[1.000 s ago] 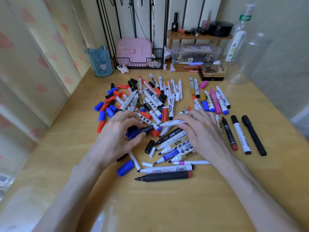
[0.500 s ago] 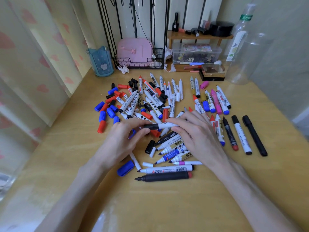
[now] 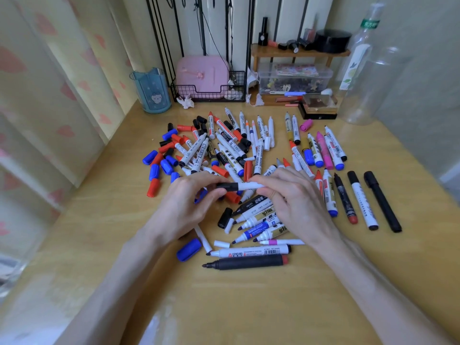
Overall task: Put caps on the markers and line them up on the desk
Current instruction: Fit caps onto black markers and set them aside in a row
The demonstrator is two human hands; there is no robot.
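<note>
marker (image 3: 249, 186) pinched by both hands: left hand (image 3: 185, 207) on its black cap (image 3: 228, 186), right hand (image 3: 296, 202) hiding its far end.

The desk (image 3: 249, 307) is yellow wood-grain under a glossy coat that mirrors light near its front edge. The markers (image 3: 234, 155) are smooth plastic, many with printed labels; the lifted marker (image 3: 249, 186) has a smooth white barrel and a duller black cap. Loose caps (image 3: 189, 249) are shiny plastic. The basket (image 3: 237, 82) is thin black wire, the box (image 3: 202, 73) in it smooth pink plastic. The cup (image 3: 151, 90) is translucent blue plastic, the bottle (image 3: 358, 78) clear plastic, the shelf (image 3: 298, 53) bare wood, the curtain (image 3: 49, 83) matt cloth
</note>
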